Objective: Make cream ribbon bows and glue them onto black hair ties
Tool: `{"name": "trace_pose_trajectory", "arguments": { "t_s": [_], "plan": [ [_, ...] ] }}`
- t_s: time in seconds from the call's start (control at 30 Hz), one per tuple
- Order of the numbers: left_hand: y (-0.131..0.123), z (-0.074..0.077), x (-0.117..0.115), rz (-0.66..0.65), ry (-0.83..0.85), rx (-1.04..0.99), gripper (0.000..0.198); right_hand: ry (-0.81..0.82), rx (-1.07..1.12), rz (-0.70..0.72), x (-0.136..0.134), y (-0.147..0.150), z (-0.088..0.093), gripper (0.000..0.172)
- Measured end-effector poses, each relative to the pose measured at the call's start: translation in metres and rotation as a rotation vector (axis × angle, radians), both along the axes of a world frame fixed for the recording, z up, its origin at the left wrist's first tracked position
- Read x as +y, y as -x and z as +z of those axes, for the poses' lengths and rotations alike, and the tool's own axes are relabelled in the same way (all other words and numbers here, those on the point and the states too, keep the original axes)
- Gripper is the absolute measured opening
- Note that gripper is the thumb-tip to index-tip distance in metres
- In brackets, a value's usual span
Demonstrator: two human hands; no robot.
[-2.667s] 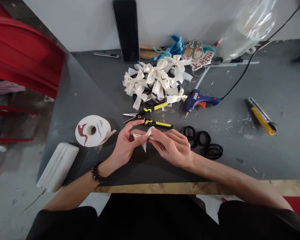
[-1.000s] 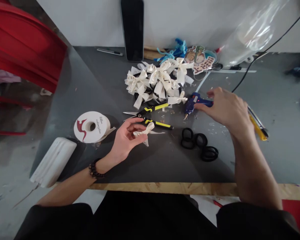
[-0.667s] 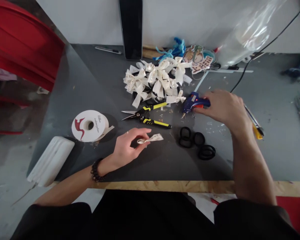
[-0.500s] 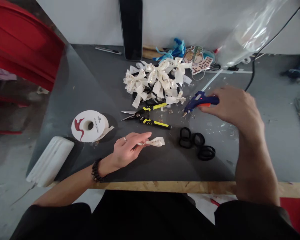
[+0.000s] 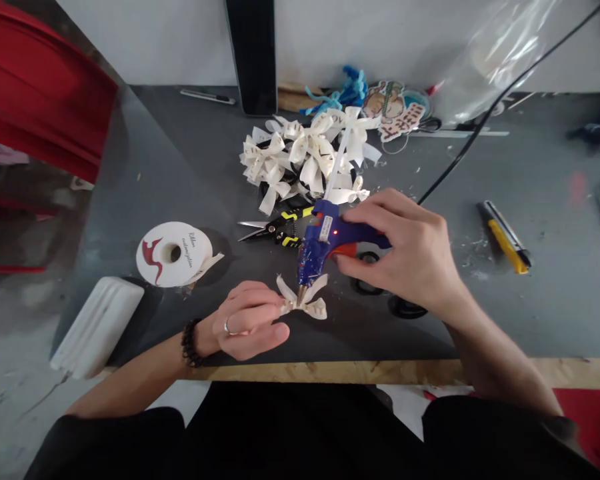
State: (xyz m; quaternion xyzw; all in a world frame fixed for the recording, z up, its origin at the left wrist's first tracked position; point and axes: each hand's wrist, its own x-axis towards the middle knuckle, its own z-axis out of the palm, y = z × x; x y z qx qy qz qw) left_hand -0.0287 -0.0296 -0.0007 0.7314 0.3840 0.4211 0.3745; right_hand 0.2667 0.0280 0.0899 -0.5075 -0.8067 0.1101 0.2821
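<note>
Between the fingertips of my left hand (image 5: 250, 319) is a cream ribbon bow (image 5: 316, 308), its loops and tails pointing right. My right hand (image 5: 405, 247) is wrapped round the handle of a blue hot glue gun (image 5: 316, 243) with an orange trigger. The metal nozzle points down at the middle of the bow; whether it touches cannot be made out. A clear glue stick (image 5: 337, 163) sticks out of the gun's back. Behind the gun lie yellow-and-black snips (image 5: 275, 230), partly covered. Black hair ties (image 5: 405, 308) are partly hidden under my right hand.
A heap of cream bows (image 5: 305, 150) lies at the back middle. To the left are a ribbon spool (image 5: 153, 257) and a white device (image 5: 97, 327). A yellow utility knife (image 5: 507, 240) lies at right. A phone (image 5: 253, 60) leans on the wall; a black cord (image 5: 473, 137) crosses the back right.
My right hand has brought the glue gun left and down to the bow, turning its nozzle downward. My left hand has rolled, and the bow is now spread open. The utility knife has come into sight.
</note>
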Motion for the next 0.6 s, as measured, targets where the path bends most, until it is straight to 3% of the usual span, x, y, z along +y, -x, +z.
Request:
{"name": "trace_pose_trajectory", "arguments": {
  "t_s": [0.1, 0.27, 0.6],
  "plan": [
    [0.0, 0.003, 0.002, -0.125, -0.017, -0.002, 0.028, 0.018, -0.051, -0.028, -0.002, 0.0, -0.005, 0.029],
    [0.001, 0.003, 0.004, -0.151, -0.008, -0.015, 0.025, 0.021, -0.041, -0.012, -0.002, -0.004, -0.004, 0.029],
    [0.0, 0.0, 0.011, -0.225, -0.322, -0.057, 0.017, 0.021, -0.08, -0.017, -0.007, 0.002, -0.003, 0.029]
  ]
}}
